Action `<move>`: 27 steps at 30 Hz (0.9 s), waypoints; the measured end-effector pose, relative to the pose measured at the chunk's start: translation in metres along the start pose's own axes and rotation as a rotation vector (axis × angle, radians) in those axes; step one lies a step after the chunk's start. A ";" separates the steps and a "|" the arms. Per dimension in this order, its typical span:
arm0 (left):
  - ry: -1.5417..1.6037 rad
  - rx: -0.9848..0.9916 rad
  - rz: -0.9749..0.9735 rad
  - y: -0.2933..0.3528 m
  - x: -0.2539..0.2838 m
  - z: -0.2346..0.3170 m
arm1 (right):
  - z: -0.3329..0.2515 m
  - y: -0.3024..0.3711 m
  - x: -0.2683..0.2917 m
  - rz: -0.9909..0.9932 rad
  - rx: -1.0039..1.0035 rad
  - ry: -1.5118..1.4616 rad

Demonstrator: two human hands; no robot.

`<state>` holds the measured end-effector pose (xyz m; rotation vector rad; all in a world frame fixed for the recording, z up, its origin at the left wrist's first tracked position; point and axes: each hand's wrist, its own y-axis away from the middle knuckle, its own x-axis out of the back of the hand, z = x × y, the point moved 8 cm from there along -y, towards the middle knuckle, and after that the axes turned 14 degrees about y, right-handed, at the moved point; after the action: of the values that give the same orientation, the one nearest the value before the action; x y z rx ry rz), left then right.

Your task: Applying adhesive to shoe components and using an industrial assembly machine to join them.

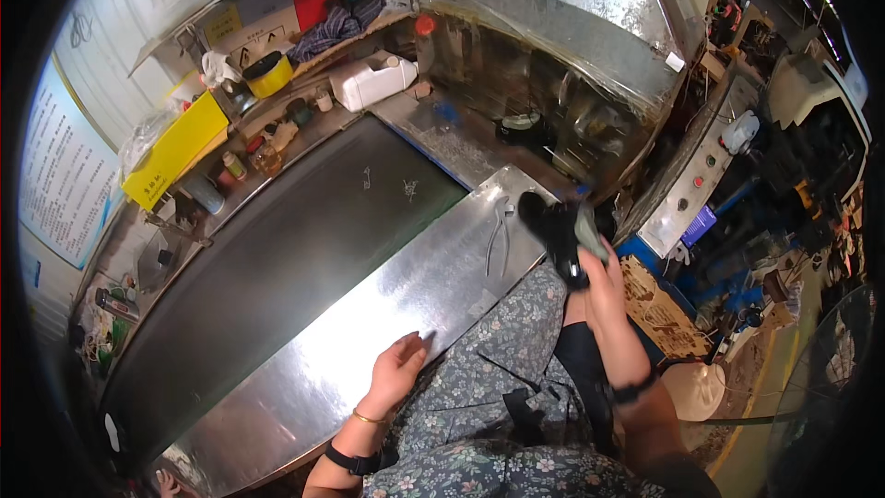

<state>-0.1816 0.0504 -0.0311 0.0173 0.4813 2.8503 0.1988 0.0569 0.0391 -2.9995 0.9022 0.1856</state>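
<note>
My right hand (601,281) is closed on a black shoe (551,226) with a grey-green part, held over the right end of the bare metal tabletop (369,314). The shoe's far side is in shadow. Just left of it, a pair of pliers (498,238) lies on the metal with its handles toward me. My left hand (398,369) is at the near edge of the tabletop, fingers loosely bent and thumb apart, with nothing plainly in it. Beyond the metal strip runs a dark conveyor belt (304,249).
Behind the belt, a ledge carries a white jug (373,81), a yellow box (175,152) and several small bottles. A shoe-like dark item (519,124) lies under the metal hood (553,9). Another person's hand (168,484) shows at lower left. A control panel (696,171) stands right.
</note>
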 end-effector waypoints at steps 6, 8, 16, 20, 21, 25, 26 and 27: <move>-0.478 -0.116 -0.236 0.013 -0.022 0.004 | 0.063 -0.125 -0.048 0.081 0.472 1.105; -0.552 -0.220 -0.348 0.022 -0.032 0.008 | 0.118 -0.099 -0.059 -0.238 0.223 0.831; -0.670 -0.204 -0.359 0.019 -0.045 -0.006 | 0.099 0.065 0.008 -0.478 -0.005 0.527; -0.754 -0.337 -0.445 0.011 -0.068 0.002 | 0.028 0.075 0.088 -0.201 0.119 0.939; -0.711 -0.359 -0.462 0.012 -0.074 0.003 | 0.006 0.077 0.107 -0.131 0.156 0.829; -0.674 -0.527 -0.459 0.019 -0.094 0.009 | -0.074 0.066 0.196 0.124 0.307 0.820; -0.686 -0.536 -0.455 0.020 -0.098 0.009 | -0.080 0.056 0.218 0.157 0.254 0.698; -0.683 -0.564 -0.459 0.023 -0.100 0.010 | -0.083 0.048 0.238 0.148 0.206 0.695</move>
<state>-0.0898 0.0080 -0.0109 0.6515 -0.4068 2.2313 0.3787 -0.1170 0.0962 -2.8039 1.0825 -0.9393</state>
